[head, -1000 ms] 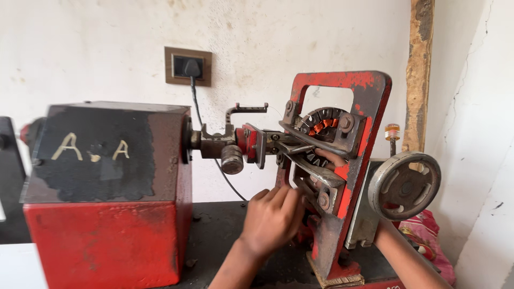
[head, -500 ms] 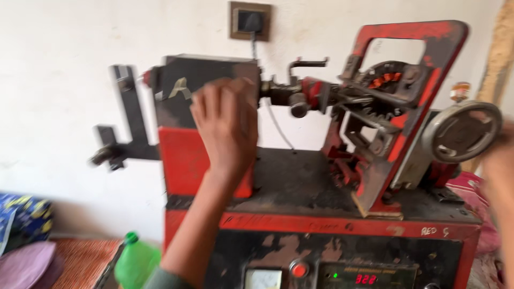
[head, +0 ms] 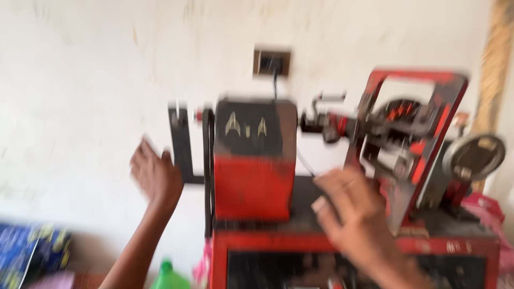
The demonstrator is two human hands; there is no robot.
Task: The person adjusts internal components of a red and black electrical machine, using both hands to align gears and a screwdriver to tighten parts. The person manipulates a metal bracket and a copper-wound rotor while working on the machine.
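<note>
- A pale plastered wall (head: 96, 80), stained and scuffed, fills the background, and the whole view is smeared by motion blur.
- A dark socket plate (head: 272, 62) sits high on the wall, with a thin cable (head: 305, 160) dropping from it behind the machine.
- A red and black workshop machine (head: 353, 246) stands against the wall on a red cabinet base with a dark front panel whose details are too blurred to read.
- On its top sits a boxy housing (head: 255, 160), black in the upper part and red below, with pale painted marks on the black face.
- Just left of the housing, a black upright bracket (head: 181, 144) and a dark belt-like loop (head: 208, 160) stand beside its edge.
- To the right, a red tilted frame (head: 423, 134) carries a dark clamp assembly, and a grey handwheel (head: 475, 156) sits at its far right side.
- The left hand (head: 155, 174) is raised with fingers loosely spread, in the air just left of the bracket; it holds nothing, and whether it touches the bracket cannot be told.
- The right hand (head: 356, 214) is in front of the machine's top deck, between the housing and the red frame, fingers extended and apart, empty as far as the blur shows.
- A green bottle (head: 168, 275) shows at the bottom edge beside the left forearm.
- Blue printed material (head: 32, 251) lies at the lower left.
</note>
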